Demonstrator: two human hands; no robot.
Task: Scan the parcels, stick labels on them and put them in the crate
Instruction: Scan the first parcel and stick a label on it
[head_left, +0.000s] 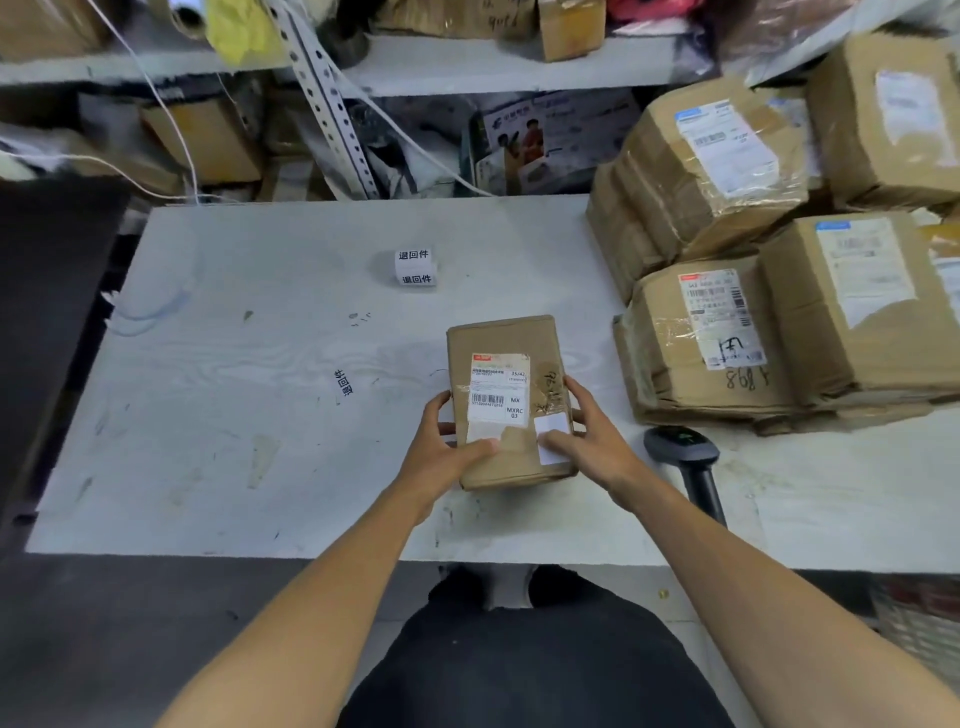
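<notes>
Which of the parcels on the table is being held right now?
The small parcel alone at the table's near middle: the left hand and right hand grip its sides. The bigger parcels are stacked at the right, untouched.

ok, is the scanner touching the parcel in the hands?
Apart. The head view shows bare table between the scanner and the held parcel.

Scanner (684, 457) right of parcel (511, 400) on table (234, 415).
</notes>
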